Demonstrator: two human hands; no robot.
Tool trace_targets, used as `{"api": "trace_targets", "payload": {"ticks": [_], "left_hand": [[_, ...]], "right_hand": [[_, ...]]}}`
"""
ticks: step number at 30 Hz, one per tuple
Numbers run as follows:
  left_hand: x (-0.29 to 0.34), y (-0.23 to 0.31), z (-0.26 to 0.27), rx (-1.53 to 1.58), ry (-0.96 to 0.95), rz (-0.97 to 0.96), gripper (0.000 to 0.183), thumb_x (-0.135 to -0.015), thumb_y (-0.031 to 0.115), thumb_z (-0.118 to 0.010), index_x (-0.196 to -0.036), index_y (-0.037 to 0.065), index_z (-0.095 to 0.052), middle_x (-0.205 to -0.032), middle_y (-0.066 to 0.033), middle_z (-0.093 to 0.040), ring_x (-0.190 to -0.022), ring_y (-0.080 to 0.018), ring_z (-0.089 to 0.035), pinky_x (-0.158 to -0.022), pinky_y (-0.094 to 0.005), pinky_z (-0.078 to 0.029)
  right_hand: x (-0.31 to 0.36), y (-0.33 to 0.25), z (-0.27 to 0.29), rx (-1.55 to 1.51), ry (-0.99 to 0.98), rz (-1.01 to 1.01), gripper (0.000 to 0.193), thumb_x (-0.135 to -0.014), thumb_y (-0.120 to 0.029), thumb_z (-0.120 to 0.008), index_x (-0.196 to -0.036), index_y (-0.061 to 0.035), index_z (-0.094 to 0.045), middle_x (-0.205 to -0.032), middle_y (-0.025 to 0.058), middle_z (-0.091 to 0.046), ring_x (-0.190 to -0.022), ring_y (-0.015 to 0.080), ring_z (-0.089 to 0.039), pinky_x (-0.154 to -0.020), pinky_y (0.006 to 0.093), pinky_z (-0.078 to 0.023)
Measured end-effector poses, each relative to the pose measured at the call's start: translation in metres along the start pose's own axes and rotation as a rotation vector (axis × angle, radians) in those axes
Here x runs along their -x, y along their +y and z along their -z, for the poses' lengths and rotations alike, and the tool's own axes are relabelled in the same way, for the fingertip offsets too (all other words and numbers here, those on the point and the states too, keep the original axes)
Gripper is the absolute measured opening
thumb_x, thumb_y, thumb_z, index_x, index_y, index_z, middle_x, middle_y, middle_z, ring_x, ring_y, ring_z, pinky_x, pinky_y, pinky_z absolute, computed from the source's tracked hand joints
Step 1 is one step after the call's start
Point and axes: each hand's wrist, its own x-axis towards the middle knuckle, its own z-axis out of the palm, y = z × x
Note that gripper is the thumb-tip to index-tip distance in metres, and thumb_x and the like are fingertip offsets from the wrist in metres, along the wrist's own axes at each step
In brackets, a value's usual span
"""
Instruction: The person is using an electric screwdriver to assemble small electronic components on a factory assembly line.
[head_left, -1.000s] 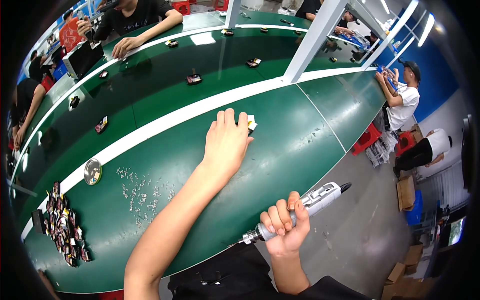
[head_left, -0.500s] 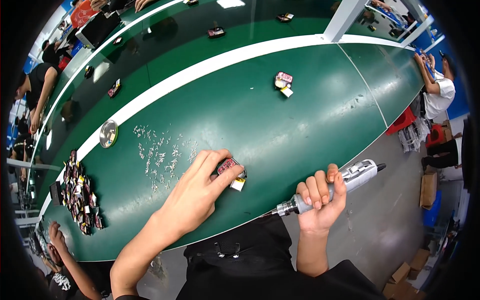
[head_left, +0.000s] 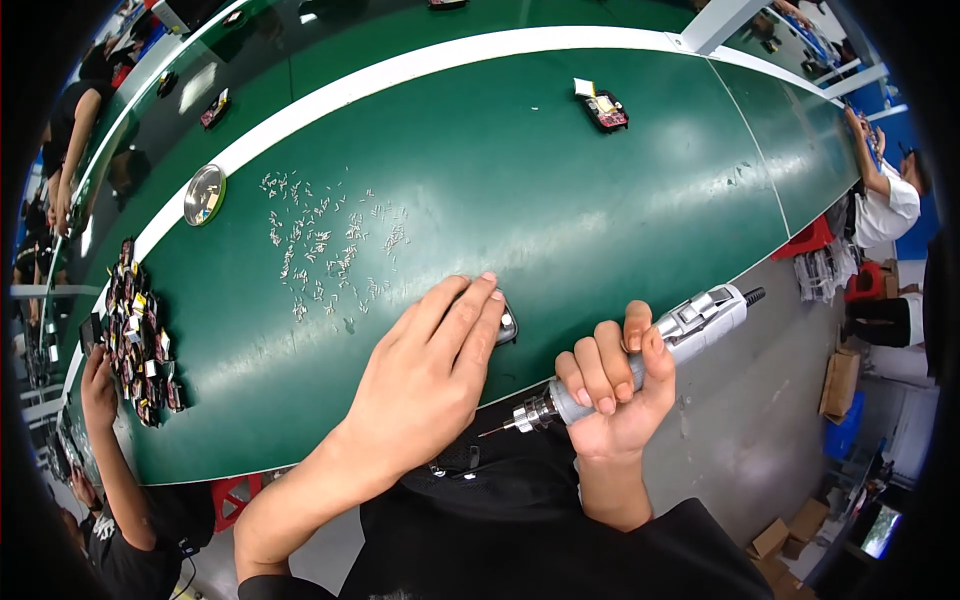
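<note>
My left hand (head_left: 430,370) lies over a small dark device with a rounded casing (head_left: 507,325) near the table's front edge, its fingers pressed together on it. Most of that device is hidden under the fingers. In my right hand (head_left: 620,390) is a grey-and-silver electric screwdriver (head_left: 700,325), held in the air beyond the table edge. The screwdriver's thin bit points left, toward my left wrist and apart from the device. Farther back lies an opened device (head_left: 606,110) with a black shell, a reddish circuit board and a pale battery at its far left.
Many tiny pale pieces (head_left: 320,245) are scattered across the green table (head_left: 480,190). A round metal dish (head_left: 205,195) stands by the white rail. Several opened devices (head_left: 140,335) are heaped at left, with another person's hand (head_left: 98,390) beside them. Another person (head_left: 890,195) works at far right.
The view has shifted, so the table sits higher. My left fingers now cover the device, whose red board and battery showed before. The far device's battery now points away instead of toward me.
</note>
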Motion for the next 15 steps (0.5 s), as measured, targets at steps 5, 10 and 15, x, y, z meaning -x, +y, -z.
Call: {"api": "trace_targets", "payload": {"ticks": [5,10,15], "left_hand": [[-0.008,0.004,0.002,0.11,0.088,0.138,0.033,-0.07,-0.007,-0.066,-0.102,-0.005,-0.055,-0.105,-0.0156,-0.057,-0.095,-0.0319,-0.056,-0.076,-0.0396,-0.049],[-0.018,0.011,0.016,0.074,-0.042,0.348,0.028,-0.072,-0.007,-0.064,-0.097,-0.003,-0.054,-0.097,-0.0138,-0.055,-0.086,-0.0313,-0.054,-0.073,-0.0402,-0.046],[-0.002,0.002,0.017,0.13,-0.057,0.116,0.037,-0.063,-0.004,-0.061,-0.1,-0.008,-0.055,-0.102,-0.0151,-0.054,-0.1,-0.0292,-0.052,-0.07,-0.0335,-0.053]], "right_hand": [[0.007,0.006,-0.002,0.028,-0.02,-0.061,0.017,-0.095,-0.024,-0.047,-0.084,-0.0119,-0.044,-0.052,-0.0032,-0.034,-0.042,0.0087,-0.034,-0.049,0.0269,-0.035],[0.014,0.014,-0.005,0.013,-0.037,-0.122,0.015,-0.095,-0.023,-0.046,-0.086,-0.0122,-0.044,-0.052,-0.0027,-0.036,-0.042,0.0094,-0.035,-0.05,0.0268,-0.036],[0.025,0.021,-0.006,0.028,-0.058,-0.203,0.012,-0.095,-0.02,-0.044,-0.086,-0.0119,-0.043,-0.052,-0.0023,-0.035,-0.043,0.0101,-0.037,-0.051,0.0279,-0.037]]}}
